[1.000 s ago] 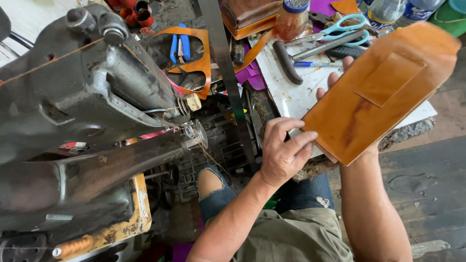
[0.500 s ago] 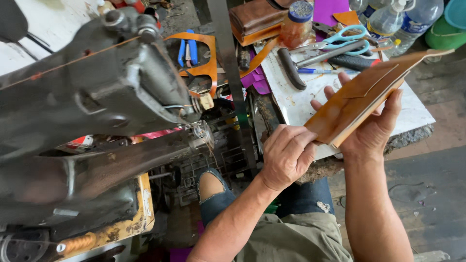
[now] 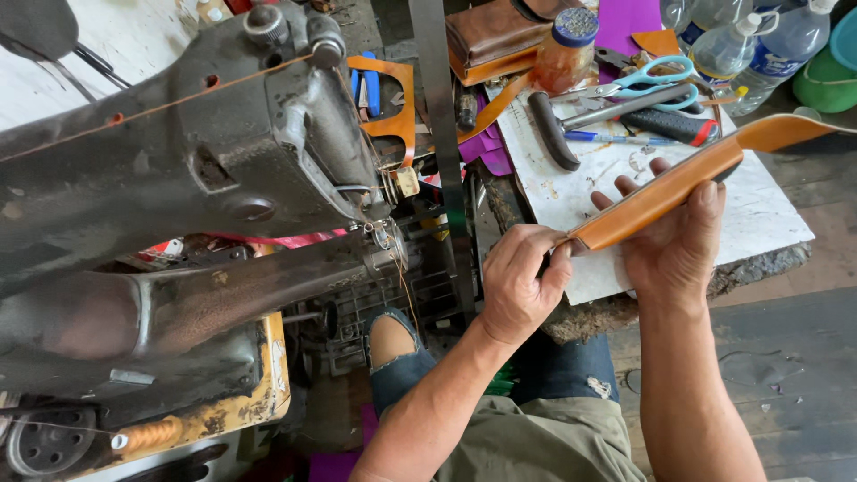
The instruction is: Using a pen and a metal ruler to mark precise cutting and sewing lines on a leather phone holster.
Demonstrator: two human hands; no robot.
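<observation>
Tan leather piece (image 3: pixel 687 183) held edge-on above the white counter (image 3: pixel 759 223), near end low at centre, far end flaring up toward upper right. Left hand (image 3: pixel 518 281) pinches the near end between thumb and curled fingers. Right hand (image 3: pixel 674 236) cups it from behind, thumb over the front face, fingertips showing above the top edge. Both hands closed on the piece.

Containers:
- 1 jar (image 3: pixel 564 49) with a blue perforated lid, orange-brown contents, standing at the counter's back edge.
- 2 clear plastic bottles (image 3: pixel 728 45) top right, white caps; fill level can't tell.
- 1 green tub (image 3: pixel 826 80) at the far right edge, contents hidden.
- 1 brown leather pouch (image 3: pixel 491 40) behind the jar, closed.

Counts on the counter: 1 pair of teal-handled scissors (image 3: pixel 647 80), 1 black curved handle (image 3: pixel 553 129), 1 black tool with red tip (image 3: pixel 674 125), 1 blue pen (image 3: pixel 607 138). Purple scraps (image 3: pixel 486 147) off the counter's left edge.

Left: 1 dark metal sewing machine (image 3: pixel 205 152), orange thread run across its top, 1 orange thread spool (image 3: pixel 147 436) at lower left.
</observation>
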